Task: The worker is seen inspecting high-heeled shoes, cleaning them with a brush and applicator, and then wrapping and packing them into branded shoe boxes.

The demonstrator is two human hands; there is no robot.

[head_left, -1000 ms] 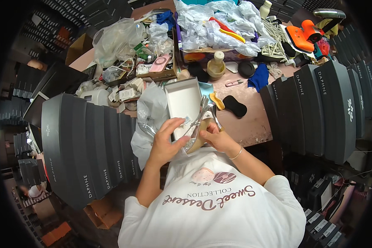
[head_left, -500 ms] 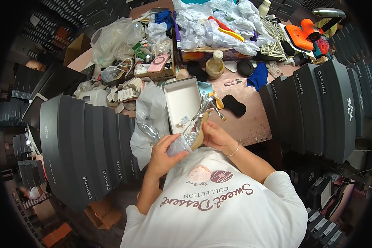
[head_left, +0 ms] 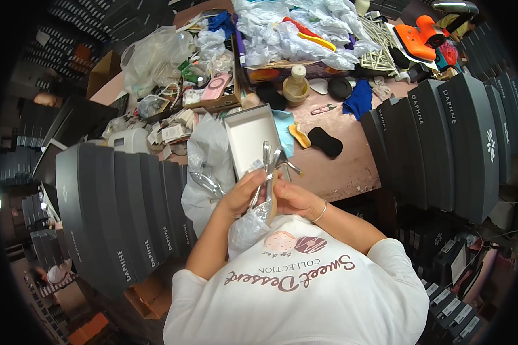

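My left hand [head_left: 243, 194] and my right hand [head_left: 290, 198] are closed together on a glittery silver high-heeled shoe [head_left: 265, 187] held close to my chest. Its thin heels point up toward an open white shoebox [head_left: 248, 138] lying on the brown table just beyond my hands. A crumpled clear plastic bag [head_left: 247, 227] hangs below the shoe, against my white shirt. White wrapping paper [head_left: 207, 155] lies to the left of the box, with another silver shoe [head_left: 207, 183] resting on it.
Rows of dark grey shoeboxes stand on the left [head_left: 115, 213] and on the right [head_left: 443, 138]. The far table holds crumpled white paper [head_left: 293, 34], a small bottle [head_left: 296, 86], black pads [head_left: 325, 142], a blue cloth [head_left: 360, 99] and an orange tool [head_left: 417, 34].
Both hands have drawn the silver shoe back from the white box toward my chest, and its heels have tipped up. The plastic bag has slid down below the shoe.
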